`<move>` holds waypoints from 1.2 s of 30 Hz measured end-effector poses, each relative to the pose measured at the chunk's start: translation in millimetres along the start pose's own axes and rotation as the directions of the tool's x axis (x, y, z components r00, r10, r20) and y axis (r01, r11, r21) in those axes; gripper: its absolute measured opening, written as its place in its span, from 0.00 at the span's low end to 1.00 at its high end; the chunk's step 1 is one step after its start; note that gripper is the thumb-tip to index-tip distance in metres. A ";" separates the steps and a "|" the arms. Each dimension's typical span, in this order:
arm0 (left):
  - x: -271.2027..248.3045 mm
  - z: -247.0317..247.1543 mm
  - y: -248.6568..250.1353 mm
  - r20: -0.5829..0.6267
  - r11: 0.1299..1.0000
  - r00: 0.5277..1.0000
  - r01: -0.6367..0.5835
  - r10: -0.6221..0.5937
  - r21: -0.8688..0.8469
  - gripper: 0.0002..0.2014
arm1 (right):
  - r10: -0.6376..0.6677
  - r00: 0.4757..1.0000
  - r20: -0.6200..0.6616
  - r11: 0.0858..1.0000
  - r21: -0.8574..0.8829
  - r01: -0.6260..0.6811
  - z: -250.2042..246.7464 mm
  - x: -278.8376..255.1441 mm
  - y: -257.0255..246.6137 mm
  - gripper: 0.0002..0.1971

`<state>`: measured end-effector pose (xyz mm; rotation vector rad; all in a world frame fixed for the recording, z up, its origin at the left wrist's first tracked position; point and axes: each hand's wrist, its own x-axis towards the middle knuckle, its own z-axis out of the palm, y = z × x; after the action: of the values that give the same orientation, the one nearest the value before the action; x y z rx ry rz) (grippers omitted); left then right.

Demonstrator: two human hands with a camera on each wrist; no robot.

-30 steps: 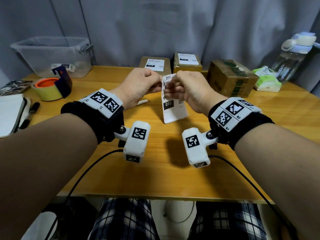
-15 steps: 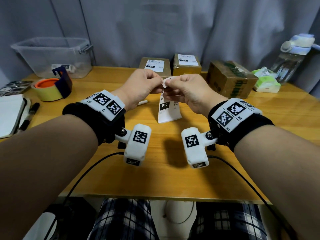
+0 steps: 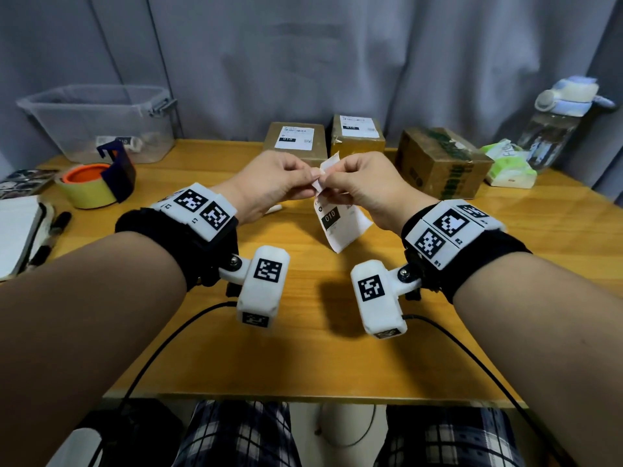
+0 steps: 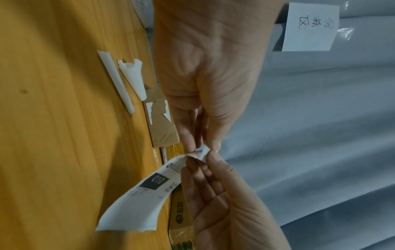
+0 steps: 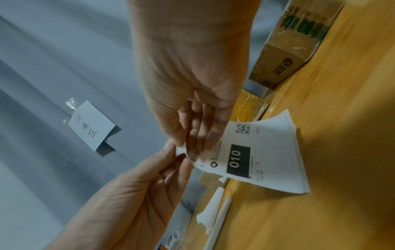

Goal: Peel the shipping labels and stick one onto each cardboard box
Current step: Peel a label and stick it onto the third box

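A white shipping label sheet [image 3: 340,224] printed "010" hangs above the table's middle. My left hand [image 3: 303,179] and right hand [image 3: 333,182] pinch its top corner together, and a small flap stands up between the fingertips. In the right wrist view the label sheet [image 5: 267,157] shows several layered edges. At the back stand three cardboard boxes. The left box [image 3: 293,153] and the middle box [image 3: 357,143] each carry a label on top. The right box [image 3: 441,163], with green print, shows none.
Two rolled white backing strips [image 4: 119,81] lie on the table before the boxes. A clear plastic bin [image 3: 94,119], a tape roll [image 3: 91,183], a notebook [image 3: 17,230] and pens sit left. A tissue pack [image 3: 509,163] and water bottle [image 3: 556,129] stand right.
Both hands stay together at the sheet's top corner. The hanging end swung left, then back right. A small flap now sticks up between the fingertips.
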<state>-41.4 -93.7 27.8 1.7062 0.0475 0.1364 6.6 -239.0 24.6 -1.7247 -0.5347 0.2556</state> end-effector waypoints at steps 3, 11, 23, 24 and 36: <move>0.2 1.2 1.1 0.029 0.999 0.999 0.018 -0.020 0.042 0.08 | 0.054 0.998 0.031 0.998 0.032 -0.055 -5.0 -1.0 -3.6 0.05; 4.2 8.1 -1.5 -0.032 0.997 0.999 0.021 -0.023 -0.074 0.10 | 0.102 0.994 -0.046 0.976 0.200 -0.091 -5.8 -1.5 -4.8 0.14; 8.6 13.1 0.8 -0.017 0.998 0.998 0.064 -0.064 -0.030 0.16 | -0.023 0.999 -0.049 0.999 -0.027 0.021 -9.0 -2.0 1.2 0.07; 7.4 14.2 0.3 -0.022 0.998 0.998 0.063 -0.064 -0.004 0.11 | -0.015 0.999 -0.045 1.000 -0.018 0.014 -9.1 -2.7 2.2 0.07; 9.9 26.7 7.4 -0.021 0.982 0.997 -0.073 0.077 0.175 0.07 | 0.077 0.996 -0.036 0.981 0.181 -0.070 -20.8 -4.3 -1.3 0.11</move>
<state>-28.8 -119.9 32.2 1.8814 0.0161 0.2176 11.9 -258.9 30.1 -1.5721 -0.4042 0.3096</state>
